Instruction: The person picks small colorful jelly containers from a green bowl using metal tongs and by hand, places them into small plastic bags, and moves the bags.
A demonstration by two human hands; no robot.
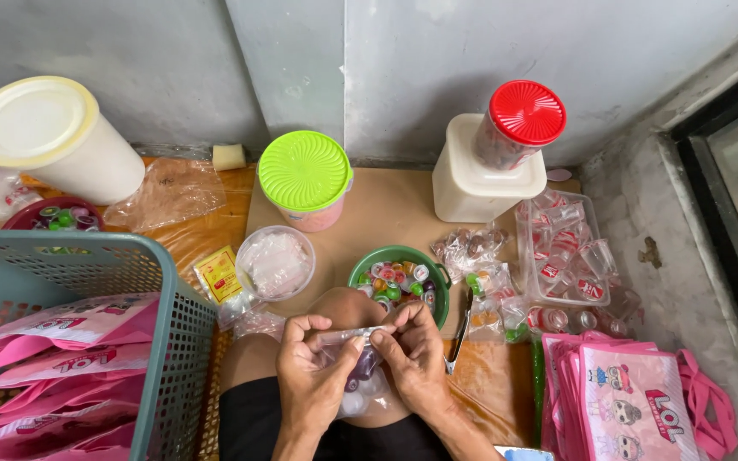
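- A small clear plastic bag is being held over the person's bare knee, low in the middle of the view, with its top edge being pinched flat between both hands.
- The left hand is being kept closed on the bag's top edge at its nine o'clock end, thumb and forefinger pressed together on the plastic.
- The right hand is being closed on the same edge at its three o'clock end, so the strip is being stretched taut between the two.
- For this step to go well, in judgement, the edge is best being kept straight and level, and the pinch being worked evenly along it so no gap is left.
- The bag is looking thin, glossy and crinkled; small purple and pale rounded pieces are being seen through it, sagging below the fingers.
- At twelve o'clock from the bag, a green bowl of small coloured jelly cups is standing on the table.
- At three o'clock, just beside the right hand, metal scissors are lying.
- At eleven o'clock, a clear round tub is sitting, with a green-lidded container beyond it.
- At four o'clock, pink printed bags are being stacked; at nine o'clock more are lying in a grey-blue basket.
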